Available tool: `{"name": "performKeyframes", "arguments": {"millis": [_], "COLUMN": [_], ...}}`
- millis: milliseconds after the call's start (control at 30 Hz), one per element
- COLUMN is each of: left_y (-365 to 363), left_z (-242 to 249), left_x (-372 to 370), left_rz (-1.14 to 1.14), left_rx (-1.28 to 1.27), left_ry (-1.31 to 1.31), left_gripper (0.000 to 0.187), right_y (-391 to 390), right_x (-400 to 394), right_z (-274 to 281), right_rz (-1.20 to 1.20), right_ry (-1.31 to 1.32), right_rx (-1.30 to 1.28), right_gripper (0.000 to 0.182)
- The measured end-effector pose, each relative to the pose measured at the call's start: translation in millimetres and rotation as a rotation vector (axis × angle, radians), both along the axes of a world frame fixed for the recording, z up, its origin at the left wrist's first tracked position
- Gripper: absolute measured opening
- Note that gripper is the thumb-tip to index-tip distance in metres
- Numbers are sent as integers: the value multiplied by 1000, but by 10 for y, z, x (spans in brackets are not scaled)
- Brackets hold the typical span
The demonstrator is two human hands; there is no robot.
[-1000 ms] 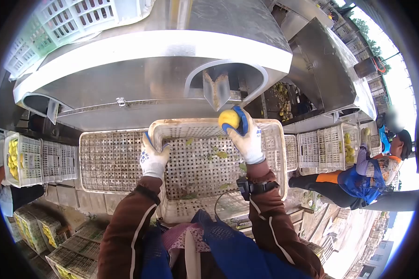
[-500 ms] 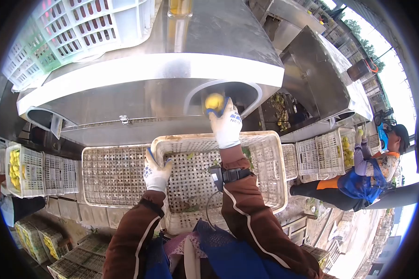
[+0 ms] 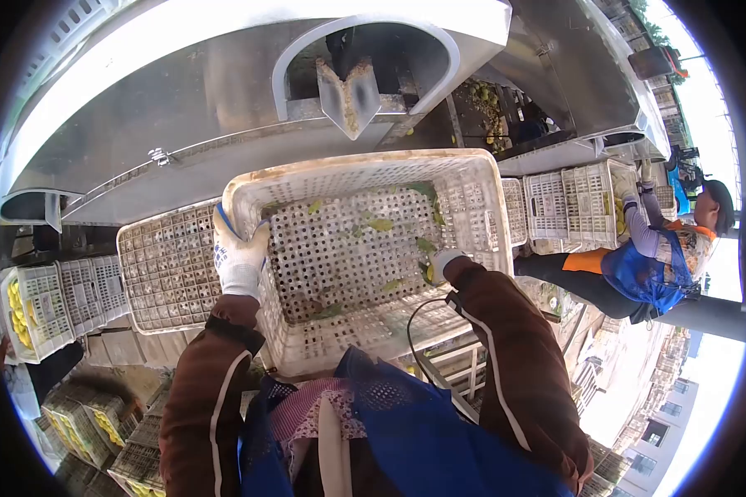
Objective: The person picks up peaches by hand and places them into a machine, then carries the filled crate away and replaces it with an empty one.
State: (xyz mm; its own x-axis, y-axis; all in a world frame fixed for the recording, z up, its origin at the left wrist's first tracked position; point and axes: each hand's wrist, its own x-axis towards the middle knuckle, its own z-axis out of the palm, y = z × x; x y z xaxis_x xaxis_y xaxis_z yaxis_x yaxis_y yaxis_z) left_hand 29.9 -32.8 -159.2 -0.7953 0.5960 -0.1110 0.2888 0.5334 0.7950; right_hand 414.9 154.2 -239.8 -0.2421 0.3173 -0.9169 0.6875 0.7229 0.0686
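Note:
A dirty white plastic crate [image 3: 249, 178] sits in front of me, its perforated floor strewn with several green leaves [image 3: 380, 224]. My left hand [image 3: 239, 258], in a white glove with blue edging, grips the crate's left rim, thumb on the inner side. My right hand [image 3: 444, 265], also gloved, reaches low into the right part of the crate. Its fingers are mostly hidden by the cuff and brown sleeve, with something small and yellowish green at their tips; I cannot tell whether it is held.
Beyond the crate stands a metal machine [image 3: 215, 91] with an arched opening and a V-shaped chute [image 3: 350, 99]. Another crate [image 3: 167, 269] lies to the left. Stacked crates [image 3: 37, 311] with yellow fruit stand farther left. At right, a person [image 3: 659, 257] works beside more crates [image 3: 588, 199].
My right hand has come down from the machine's opening, where it held a yellow fruit, into the crate. That fruit is no longer plainly visible. The view has tilted down; my left hand stays on the rim.

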Motion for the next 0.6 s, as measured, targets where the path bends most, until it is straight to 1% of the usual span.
{"name": "performKeyframes", "arguments": {"millis": [33, 100, 133, 167, 200, 233, 267, 333, 367, 400, 433, 467, 500, 567, 600], "left_y": [-11, -10, 4, 1, -19, -21, -22, -7, -12, -3, -1, 7, -6, -14, -15], "left_z": [-27, 12, 72, 135, 72, 90, 104, 60, 26, 56, 98, 171, 103, 120, 136], "left_x": [-22, -28, 6, 27, 10, 22, 19, -3, -6, 11, 18, 25, 23, 32, 25], "left_rz": [2, 3, 20, 30, 22, 16, 17, 19, 25, 33, 40, 41, 38, 39, 30], "left_rx": [16, -84, -109, -135, -116, -151, -157, -191, -174, -203, -236, -255, -240, -214, -201], "left_ry": [-9, -3, 25, 52, 42, 83, 70, 51, 77, 82, 89, 56, 84, 74, 46], "left_gripper": [90, 90, 91, 92, 94, 95, 96, 98, 98, 98, 98, 97, 97, 97, 98], "right_y": [-63, -187, -149, -136, -118, -117, -123, -160, -168, -120, -99, -59, 18, 205, 283], "right_x": [268, 546, 553, 418, 288, 38, -222, -765, -969, -1102, -1390, -1599, -1783, -2098, -2249], "right_z": [-480, -1288, -1318, -1235, -1167, -747, -263, 515, 814, 832, 1364, 1625, 1856, 1956, 2049], "right_rz": [132, 188, 246, 210, 173, 41, -92, -358, -349, -225, -295, -192, -201, -239, -344], "right_ry": [38, 39, 45, 87, 127, 202, 274, 540, 759, 1059, 1228, 1493, 1514, 1536, 1456], "right_rx": [-43, 195, 143, 108, 72, 59, 52, 97, 211, 428, 404, 542, 609, 812, 776], "right_gripper": [59, 58, 64, 67, 71, 73, 75, 84, 84, 83, 84, 84, 88, 86, 85]}}
